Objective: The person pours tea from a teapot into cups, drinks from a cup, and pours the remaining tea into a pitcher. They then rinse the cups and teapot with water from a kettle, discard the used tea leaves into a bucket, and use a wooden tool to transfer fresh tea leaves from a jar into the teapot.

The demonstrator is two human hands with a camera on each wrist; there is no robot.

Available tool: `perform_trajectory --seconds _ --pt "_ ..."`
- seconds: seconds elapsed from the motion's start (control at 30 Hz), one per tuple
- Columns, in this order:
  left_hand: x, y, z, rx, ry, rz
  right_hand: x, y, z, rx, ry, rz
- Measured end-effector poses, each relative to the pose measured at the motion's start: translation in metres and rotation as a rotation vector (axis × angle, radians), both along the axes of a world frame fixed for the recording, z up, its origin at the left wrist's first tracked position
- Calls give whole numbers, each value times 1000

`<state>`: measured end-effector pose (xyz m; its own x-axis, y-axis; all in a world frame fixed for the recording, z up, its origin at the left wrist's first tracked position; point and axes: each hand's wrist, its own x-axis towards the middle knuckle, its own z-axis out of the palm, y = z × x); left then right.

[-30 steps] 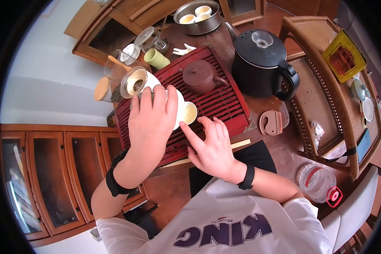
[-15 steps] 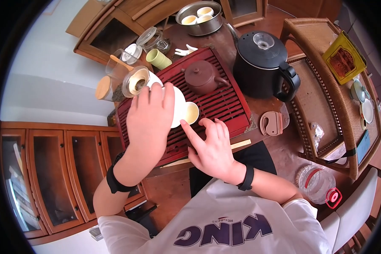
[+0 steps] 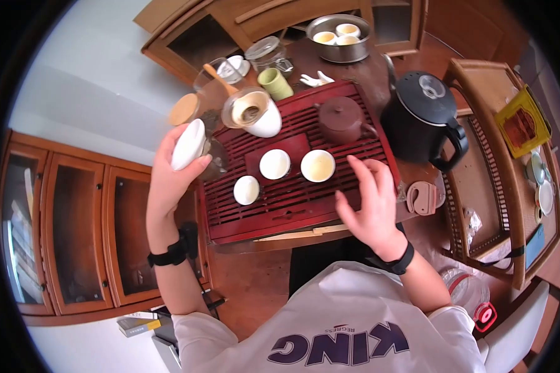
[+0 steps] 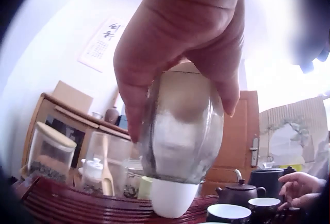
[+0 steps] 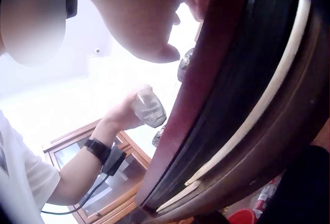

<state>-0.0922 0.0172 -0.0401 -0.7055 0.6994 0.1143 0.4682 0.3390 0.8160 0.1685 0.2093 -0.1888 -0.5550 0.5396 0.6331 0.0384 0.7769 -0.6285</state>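
In the head view my left hand [image 3: 171, 161] grips a faceted glass pitcher [image 4: 180, 126], whose top looks white from above, at the tray's left edge. Three small white-lined cups stand on the slatted red tea tray [image 3: 280, 217]. The right cup [image 3: 318, 166] holds pale yellow liquid; beside it are a middle cup [image 3: 275, 164] and a left cup [image 3: 247, 190]. My right hand [image 3: 376, 202] hovers over the tray's right front, fingers loosely bent and holding nothing, apart from the right cup.
A purple-brown teapot [image 3: 342, 121] and a strainer on a white cup [image 3: 264, 121] stand farther back on the tray. A black kettle [image 3: 420, 118] is to the right, a metal bowl of cups [image 3: 339, 53] behind. Glass jars [image 3: 267, 56] and a green cup [image 3: 275, 84] line the back left.
My left hand has swung left, carrying the pitcher off the cups, which now show. My right hand has drawn away from the right cup. The head view has shifted.
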Motion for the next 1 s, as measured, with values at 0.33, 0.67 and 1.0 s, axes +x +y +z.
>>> perform_trajectory --seconds 0.33,0.67,1.0 --pt "-27 -16 -59 27 -31 154 -2 -5 -12 179 -100 -9" --pt "-33 -16 -81 33 28 160 -2 -5 -11 219 -106 -18" --pt "-33 -23 -82 137 -104 88 -2 -5 -11 236 -107 -14"
